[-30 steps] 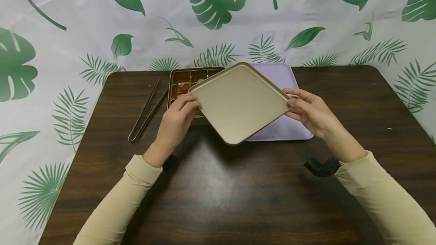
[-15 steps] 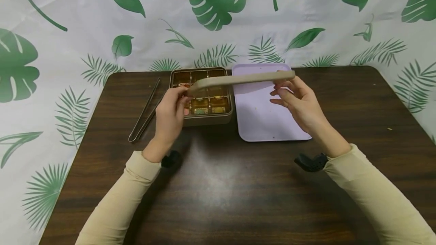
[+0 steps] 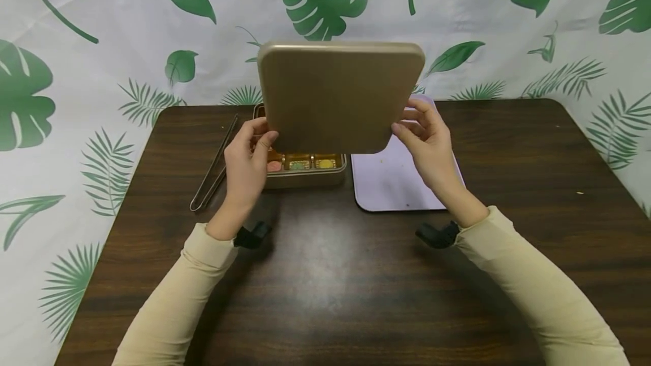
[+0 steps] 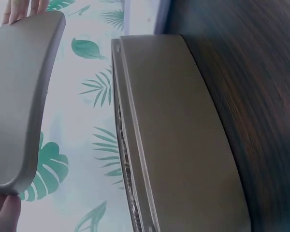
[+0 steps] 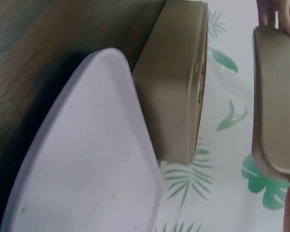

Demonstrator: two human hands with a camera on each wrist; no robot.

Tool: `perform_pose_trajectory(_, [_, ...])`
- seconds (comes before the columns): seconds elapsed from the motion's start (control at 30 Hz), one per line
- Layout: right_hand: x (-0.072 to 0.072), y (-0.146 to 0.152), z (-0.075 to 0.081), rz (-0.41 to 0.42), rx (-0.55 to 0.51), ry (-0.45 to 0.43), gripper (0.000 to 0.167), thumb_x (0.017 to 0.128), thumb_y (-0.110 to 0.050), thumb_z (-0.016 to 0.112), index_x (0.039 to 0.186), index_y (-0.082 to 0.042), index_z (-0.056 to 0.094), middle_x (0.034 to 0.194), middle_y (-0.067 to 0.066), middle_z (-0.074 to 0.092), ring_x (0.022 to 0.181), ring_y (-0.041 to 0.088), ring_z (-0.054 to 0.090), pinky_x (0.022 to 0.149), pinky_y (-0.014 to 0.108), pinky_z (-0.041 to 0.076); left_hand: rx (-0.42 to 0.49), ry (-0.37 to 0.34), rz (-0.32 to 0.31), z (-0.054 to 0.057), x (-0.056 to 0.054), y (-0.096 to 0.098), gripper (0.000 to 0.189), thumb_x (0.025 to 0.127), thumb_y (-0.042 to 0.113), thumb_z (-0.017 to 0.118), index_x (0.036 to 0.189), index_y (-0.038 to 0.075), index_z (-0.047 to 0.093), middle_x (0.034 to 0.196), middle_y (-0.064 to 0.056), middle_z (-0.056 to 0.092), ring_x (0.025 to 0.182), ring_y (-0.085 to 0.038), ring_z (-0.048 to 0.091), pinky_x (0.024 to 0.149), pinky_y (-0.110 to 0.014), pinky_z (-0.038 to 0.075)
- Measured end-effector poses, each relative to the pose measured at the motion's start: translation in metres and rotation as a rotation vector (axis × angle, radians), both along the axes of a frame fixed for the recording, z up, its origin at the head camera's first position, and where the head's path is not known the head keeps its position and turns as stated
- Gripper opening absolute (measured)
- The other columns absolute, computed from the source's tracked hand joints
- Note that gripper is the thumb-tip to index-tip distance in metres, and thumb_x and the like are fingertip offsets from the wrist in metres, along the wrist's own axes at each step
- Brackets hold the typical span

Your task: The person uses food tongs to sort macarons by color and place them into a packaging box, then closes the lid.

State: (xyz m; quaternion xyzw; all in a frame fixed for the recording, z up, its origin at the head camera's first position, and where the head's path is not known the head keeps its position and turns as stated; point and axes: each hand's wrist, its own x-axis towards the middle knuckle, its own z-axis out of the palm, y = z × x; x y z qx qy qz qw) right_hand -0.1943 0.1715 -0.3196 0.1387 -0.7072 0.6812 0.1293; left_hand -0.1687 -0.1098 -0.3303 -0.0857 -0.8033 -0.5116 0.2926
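Observation:
A flat gold-brown lid (image 3: 341, 97) is held tilted up, its outer face towards me, above a matching box (image 3: 310, 179). My left hand (image 3: 246, 165) pinches its lower left edge between thumb and fingers. At the lower right edge, my right hand (image 3: 427, 143) grips it the same way. The box's front row of compartments shows pink, green and yellow pieces; the lid hides most of the rest. In the left wrist view the lid (image 4: 19, 101) stands apart from the box (image 4: 169, 125). The right wrist view also shows a gap between them.
A lilac tray (image 3: 394, 185) lies right of the box with small crumbs on it. Metal tongs (image 3: 207, 188) rest on the dark wooden table (image 3: 325, 298) to the left. A leaf-patterned cloth (image 3: 468, 10) hangs behind the table.
Both hands turned the lid from its pale inner side, past edge-on, to its outer face. The lid rose, and the right hand moved left. Box, tray and tongs stayed put.

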Motion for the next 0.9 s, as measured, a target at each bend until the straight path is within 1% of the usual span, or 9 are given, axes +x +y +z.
perform_pose_trajectory(0.1, [-0.003,-0.01,0.0,-0.036,-0.076,0.027,0.035,0.088,0.001,0.065,0.118,-0.015,0.058,0.096,-0.006,0.065,0.083,0.008,0.065,0.077,0.018,0.052,0.072,-0.054,0.022,0.0,-0.002,0.0,0.031,0.09,0.016,0.063,0.114,-0.002,0.065,0.098,-0.02,0.07,0.07,0.002,0.053,0.065,-0.013,0.04])
perform_pose_trajectory(0.2, [-0.005,-0.019,-0.001,-0.067,-0.074,0.014,0.034,0.089,0.002,0.063,0.122,-0.002,0.058,0.103,-0.002,0.065,0.083,0.006,0.066,0.077,0.016,0.052,0.139,-0.087,0.04,-0.002,-0.004,-0.001,0.036,0.089,0.018,0.065,0.121,0.002,0.064,0.103,-0.02,0.071,0.075,0.011,0.055,0.067,-0.01,0.044])
perform_pose_trajectory(0.3, [-0.007,-0.026,-0.002,-0.077,0.002,-0.033,0.039,0.091,0.001,0.06,0.129,0.003,0.056,0.121,0.007,0.064,0.095,0.005,0.066,0.08,0.013,0.051,0.157,-0.107,0.058,-0.003,-0.006,-0.003,0.038,0.09,0.02,0.065,0.126,0.008,0.063,0.106,-0.018,0.071,0.077,0.007,0.06,0.066,-0.009,0.046])
perform_pose_trajectory(0.4, [-0.008,-0.032,-0.005,-0.036,0.131,-0.081,0.045,0.093,0.001,0.056,0.137,0.003,0.049,0.142,0.014,0.05,0.119,0.013,0.059,0.09,0.015,0.049,0.136,-0.133,0.067,-0.005,-0.006,-0.006,0.037,0.093,0.019,0.062,0.129,0.011,0.062,0.113,-0.015,0.07,0.078,-0.007,0.065,0.063,-0.009,0.046])
perform_pose_trajectory(0.5, [-0.01,-0.036,-0.009,0.065,0.265,-0.116,0.057,0.093,-0.001,0.058,0.145,0.003,0.036,0.155,0.016,0.032,0.138,0.023,0.04,0.107,0.026,0.041,0.069,-0.162,0.077,-0.007,-0.005,-0.008,0.035,0.097,0.016,0.055,0.132,0.009,0.059,0.124,-0.012,0.066,0.091,-0.019,0.067,0.07,-0.012,0.048])
perform_pose_trajectory(0.6, [-0.013,-0.04,-0.014,0.163,0.426,-0.152,0.08,0.09,-0.011,0.066,0.152,0.0,0.017,0.161,0.013,0.012,0.149,0.024,0.018,0.118,0.04,0.026,-0.046,-0.21,0.058,-0.008,-0.005,-0.012,0.038,0.102,0.015,0.045,0.137,0.005,0.052,0.138,-0.012,0.056,0.117,-0.024,0.06,0.093,-0.025,0.049])
perform_pose_trajectory(0.67, [-0.016,-0.043,-0.017,0.189,0.545,-0.169,0.096,0.085,-0.02,0.073,0.154,-0.004,0.008,0.162,0.012,0.004,0.151,0.023,0.007,0.121,0.043,0.018,-0.14,-0.257,0.025,-0.01,-0.007,-0.015,0.042,0.103,0.018,0.042,0.142,0.002,0.045,0.145,-0.014,0.047,0.133,-0.026,0.048,0.108,-0.037,0.04])
perform_pose_trajectory(0.8, [-0.02,-0.047,-0.026,0.202,0.686,-0.181,0.109,0.08,-0.027,0.078,0.154,-0.005,0.002,0.162,0.014,-0.001,0.151,0.026,-0.001,0.121,0.048,0.01,-0.3,-0.379,-0.058,-0.016,-0.009,-0.024,0.064,0.099,0.034,0.05,0.149,0.0,0.029,0.155,-0.016,0.031,0.142,-0.035,0.031,0.116,-0.049,0.026])
perform_pose_trajectory(0.9, [-0.023,-0.05,-0.034,0.217,0.704,-0.182,0.108,0.079,-0.026,0.079,0.153,-0.002,0.004,0.161,0.018,-0.001,0.151,0.029,0.001,0.121,0.048,0.011,-0.368,-0.44,-0.082,-0.022,-0.008,-0.028,0.085,0.09,0.043,0.062,0.152,0.002,0.021,0.158,-0.015,0.024,0.143,-0.039,0.027,0.116,-0.053,0.022])
